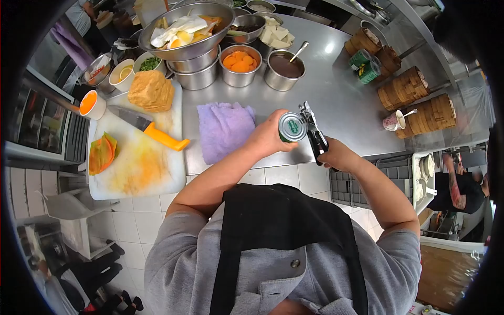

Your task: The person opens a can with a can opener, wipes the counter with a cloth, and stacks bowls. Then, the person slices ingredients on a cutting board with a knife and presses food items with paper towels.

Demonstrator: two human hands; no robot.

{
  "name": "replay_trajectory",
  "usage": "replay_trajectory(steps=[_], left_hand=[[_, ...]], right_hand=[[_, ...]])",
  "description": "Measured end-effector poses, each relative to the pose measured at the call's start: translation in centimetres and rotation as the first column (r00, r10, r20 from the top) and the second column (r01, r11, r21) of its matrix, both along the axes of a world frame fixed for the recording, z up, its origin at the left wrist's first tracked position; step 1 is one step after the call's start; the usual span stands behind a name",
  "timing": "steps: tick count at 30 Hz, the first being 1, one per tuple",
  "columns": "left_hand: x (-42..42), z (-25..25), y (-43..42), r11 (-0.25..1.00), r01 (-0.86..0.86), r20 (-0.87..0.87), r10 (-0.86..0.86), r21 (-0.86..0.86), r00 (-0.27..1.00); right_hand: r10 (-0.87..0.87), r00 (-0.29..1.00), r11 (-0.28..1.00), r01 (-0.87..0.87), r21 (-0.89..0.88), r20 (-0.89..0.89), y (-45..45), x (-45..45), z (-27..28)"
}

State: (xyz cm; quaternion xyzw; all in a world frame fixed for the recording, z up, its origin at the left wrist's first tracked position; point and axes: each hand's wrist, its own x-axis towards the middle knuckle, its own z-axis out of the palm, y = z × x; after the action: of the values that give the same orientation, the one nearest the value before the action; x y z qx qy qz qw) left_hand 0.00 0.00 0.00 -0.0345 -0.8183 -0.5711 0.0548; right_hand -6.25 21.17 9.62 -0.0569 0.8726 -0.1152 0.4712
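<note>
A green tin can (292,127) with a silver lid sits in my left hand (270,134), whose fingers wrap round its side. Black handles of a can opener (316,137) are closed in my right hand (336,154). Its metal head is beside the can's rim; whether it bites the rim I cannot tell. Just left of my left hand lies a folded purple cloth (226,131) on the steel counter (336,79). Beyond the can stands a steel pot (284,71) of dark sauce with a spoon in it.
On the left, a cutting board (142,181) holds a yellow-handled knife (152,131), a brown block (151,91) and orange peel (103,153). Bowls and a steel pot of orange slices (240,65) stand behind. Right are green cans (366,67), bamboo steamers (404,88) and a co-worker (462,191).
</note>
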Motion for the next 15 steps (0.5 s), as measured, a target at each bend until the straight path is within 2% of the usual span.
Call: replay_trajectory(steps=[2, 3, 5, 6, 8, 9, 11, 14, 15], left_hand=[[-0.4, -0.2, 0.3, 1.000, -0.015, -0.082, 0.015, 0.005, 0.997], [0.1, -0.5, 0.3, 1.000, -0.016, -0.075, 0.017, 0.022, 0.997], [0.1, -0.5, 0.0, 1.000, -0.026, -0.079, 0.026, 0.004, 0.997], [-0.1, -0.6, -0.2, 1.000, -0.024, -0.081, 0.024, 0.003, 0.996], [-0.4, -0.8, -0.4, 1.000, 0.018, -0.097, -0.016, 0.022, 0.995], [-0.5, -0.7, -0.6, 1.000, 0.018, -0.098, -0.016, 0.022, 0.995], [-0.7, -0.2, -1.0, 0.996, 0.080, -0.047, -0.079, 0.026, 0.996], [-0.8, -0.3, -1.1, 0.995, 0.083, -0.070, -0.079, 0.053, 0.994], [-0.8, -0.4, -1.0, 0.995, 0.083, -0.069, -0.080, 0.053, 0.994]], right_hand=[[-0.078, 0.996, 0.968, 0.068, -0.243, -0.032, 1.2, -0.6, -1.5], [-0.076, 0.997, 0.970, 0.067, -0.232, -0.029, 1.4, -0.2, -2.3], [-0.139, 0.988, 0.895, 0.100, -0.434, -0.060, 1.9, -0.3, -3.7], [-0.141, 0.988, 0.895, 0.100, -0.435, -0.062, 1.8, -0.4, -3.4], [-0.005, 0.982, 0.922, -0.069, -0.382, -0.188, 1.8, -0.7, -2.6], [-0.004, 0.982, 0.922, -0.069, -0.381, -0.189, 1.9, -0.9, -2.9], [-0.030, 0.994, 0.883, -0.023, -0.468, -0.106, 2.5, -1.6, -3.9], [0.027, 0.996, 0.894, -0.064, -0.444, -0.090, 3.4, -3.3, -4.2], [0.012, 1.000, 0.931, -0.019, -0.363, -0.021, 1.6, -2.3, -0.3]])
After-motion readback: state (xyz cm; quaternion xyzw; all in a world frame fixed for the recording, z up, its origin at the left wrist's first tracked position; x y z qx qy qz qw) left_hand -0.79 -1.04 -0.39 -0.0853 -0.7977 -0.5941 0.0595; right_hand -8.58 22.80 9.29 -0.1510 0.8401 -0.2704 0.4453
